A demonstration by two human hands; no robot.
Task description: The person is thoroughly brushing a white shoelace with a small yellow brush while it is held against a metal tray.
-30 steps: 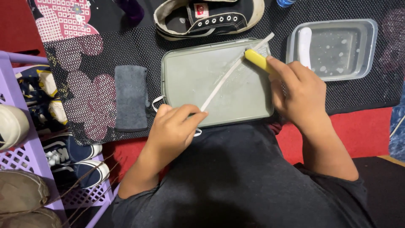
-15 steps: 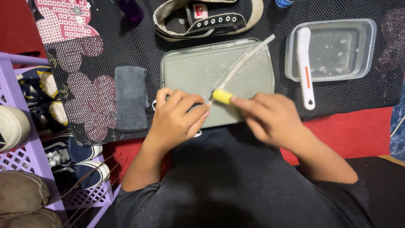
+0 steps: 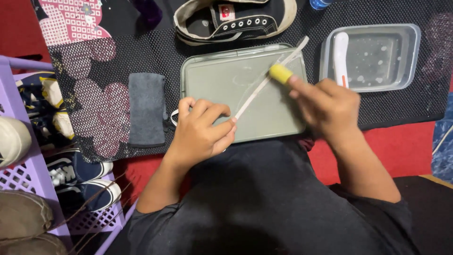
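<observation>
A white shoelace [image 3: 258,90] lies stretched diagonally across a grey-green tray [image 3: 212,80]. My left hand [image 3: 202,132] pins the lace's near end at the tray's front edge. My right hand [image 3: 325,106] grips a small yellow brush [image 3: 281,73] and presses it on the lace near the tray's far right corner. A black and white sneaker [image 3: 233,19] without its lace lies just behind the tray.
A clear plastic tub [image 3: 401,56] with soapy water and a white brush [image 3: 340,56] stands to the right. A grey cloth [image 3: 147,107] lies left of the tray on a black mesh mat. A purple shoe rack [image 3: 28,189] holds several shoes at the left.
My right hand slid the yellow brush down the lace toward my left hand, then back up to the tray's far right. The left hand has kept the lace end pinned.
</observation>
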